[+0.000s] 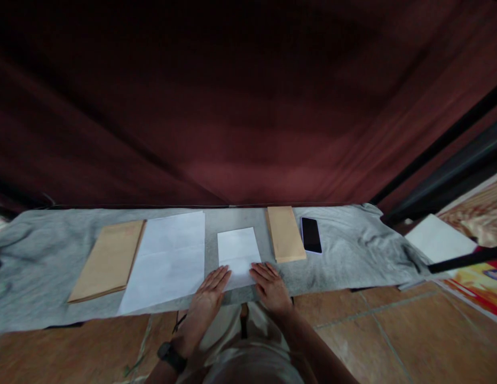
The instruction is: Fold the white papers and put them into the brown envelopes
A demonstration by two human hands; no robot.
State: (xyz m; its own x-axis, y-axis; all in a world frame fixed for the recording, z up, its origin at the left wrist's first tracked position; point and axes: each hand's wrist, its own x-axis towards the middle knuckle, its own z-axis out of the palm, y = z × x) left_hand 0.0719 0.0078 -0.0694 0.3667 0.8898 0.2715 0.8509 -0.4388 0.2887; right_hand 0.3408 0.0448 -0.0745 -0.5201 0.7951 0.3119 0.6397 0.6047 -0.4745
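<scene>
A white sheet of paper lies in front of me on the grey cloth, with a crease running across its lower part. Flat on its lower left edge rests my left hand, fingers stretched out. My right hand lies on the lower right edge in the same way, its fingers extended. To the left are larger white sheets, and beyond them a stack of big brown envelopes. Right of the paper sits a stack of narrower brown envelopes.
A smartphone with a dark screen lies beside the narrow envelopes. The grey cloth covers the long table. Behind it hangs a dark red curtain. Black bars and a white sheet are at the right, over a tiled floor.
</scene>
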